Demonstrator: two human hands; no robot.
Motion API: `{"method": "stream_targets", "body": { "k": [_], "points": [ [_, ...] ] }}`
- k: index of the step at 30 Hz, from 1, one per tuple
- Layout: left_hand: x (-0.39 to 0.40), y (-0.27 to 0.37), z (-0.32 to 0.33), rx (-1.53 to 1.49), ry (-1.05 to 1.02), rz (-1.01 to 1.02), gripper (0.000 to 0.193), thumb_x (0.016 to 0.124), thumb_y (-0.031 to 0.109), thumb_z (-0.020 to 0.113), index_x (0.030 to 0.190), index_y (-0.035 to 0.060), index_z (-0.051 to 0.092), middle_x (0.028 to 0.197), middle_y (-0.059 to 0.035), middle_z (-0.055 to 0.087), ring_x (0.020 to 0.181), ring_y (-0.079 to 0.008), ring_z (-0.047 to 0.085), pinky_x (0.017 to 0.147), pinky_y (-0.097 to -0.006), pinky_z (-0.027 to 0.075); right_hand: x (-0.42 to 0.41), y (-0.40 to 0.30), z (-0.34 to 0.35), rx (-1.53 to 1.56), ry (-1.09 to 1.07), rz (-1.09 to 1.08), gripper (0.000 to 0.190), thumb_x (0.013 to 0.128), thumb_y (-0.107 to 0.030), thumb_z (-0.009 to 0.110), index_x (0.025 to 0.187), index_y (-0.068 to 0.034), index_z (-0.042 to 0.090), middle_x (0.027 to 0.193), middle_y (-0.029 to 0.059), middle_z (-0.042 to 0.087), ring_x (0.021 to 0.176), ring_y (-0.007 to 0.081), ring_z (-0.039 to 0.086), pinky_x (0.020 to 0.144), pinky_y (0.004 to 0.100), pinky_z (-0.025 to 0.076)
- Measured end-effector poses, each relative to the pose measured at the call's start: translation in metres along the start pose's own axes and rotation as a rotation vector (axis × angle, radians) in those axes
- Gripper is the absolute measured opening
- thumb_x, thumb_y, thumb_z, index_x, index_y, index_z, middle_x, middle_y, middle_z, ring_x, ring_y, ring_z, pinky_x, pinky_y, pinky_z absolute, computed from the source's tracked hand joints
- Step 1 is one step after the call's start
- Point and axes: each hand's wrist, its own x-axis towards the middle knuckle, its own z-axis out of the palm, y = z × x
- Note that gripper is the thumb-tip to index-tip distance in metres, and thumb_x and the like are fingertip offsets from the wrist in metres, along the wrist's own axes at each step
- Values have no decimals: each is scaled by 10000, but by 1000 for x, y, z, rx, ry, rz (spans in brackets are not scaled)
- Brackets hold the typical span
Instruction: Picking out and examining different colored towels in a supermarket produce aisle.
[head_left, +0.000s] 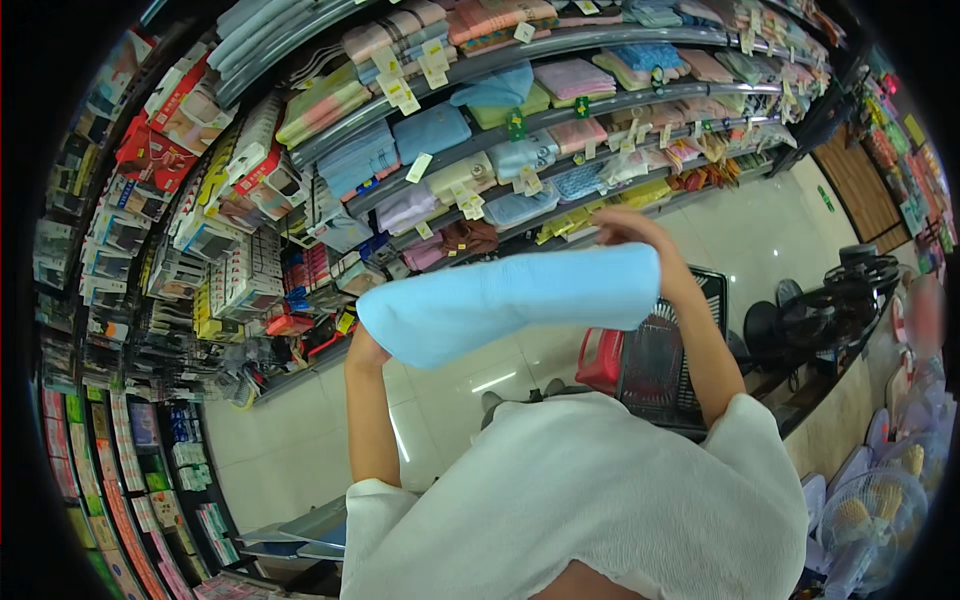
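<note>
A light blue folded cloth, likely a towel (510, 296), stretches between my two hands in front of my body. My left hand (367, 346) holds its left end from below, with the fingers mostly hidden behind the cloth. At the other end is my right hand (634, 229), bent over behind the top edge; its fingertips are partly hidden, and whether they grip the cloth cannot be told. Beyond the cloth, folded towels (431, 131) with tags lie on the tiered shelves.
Metal shelf edges (480, 139) curve across the front. Boxed packages (247, 281) hang at the left. A black shopping basket (660, 367) and a red basket (600, 360) are by my right side. Black fans (832, 307) stand farther right.
</note>
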Motion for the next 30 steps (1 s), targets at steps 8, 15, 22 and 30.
{"method": "stream_targets", "body": {
  "k": [8, 15, 22, 30],
  "points": [
    [-9, -4, -12, 11, 55, 40, 381, 882, 292, 458, 1138, 15, 510, 1094, -102, 577, 965, -218, 576, 812, -355, 479, -12, 4, -7, -23, -25, 104, 241, 725, -18, 597, 963, 8, 630, 936, 96, 630, 861, 154, 589, 760, 269, 455],
    [-11, -15, 9, -165, 29, 71, 420, 902, 313, 398, 1181, 9, 474, 1171, -131, 534, 1052, -255, 535, 881, -395, 446, -9, 39, -18, 507, -128, -143, 316, 743, -24, 600, 1058, -26, 599, 1003, 87, 582, 944, 162, 542, 818, 272, 438],
    [8, -33, 10, -573, -168, 2, 487, 899, 367, 372, 1221, 9, 441, 1215, -153, 499, 1083, -291, 508, 927, -418, 411, -16, 67, -5, -67, -383, 484, 299, 815, -108, 533, 1094, -8, 578, 1035, 115, 590, 1045, 175, 515, 881, 270, 400],
    [10, -48, 12, -352, 125, -100, 475, 904, 360, 368, 1219, 13, 446, 1216, -137, 503, 1065, -267, 523, 913, -393, 426, -13, 69, -10, 159, 163, 503, 237, 801, -65, 533, 1011, 14, 609, 883, 46, 637, 789, 108, 576, 727, 236, 449]
  ]
}}
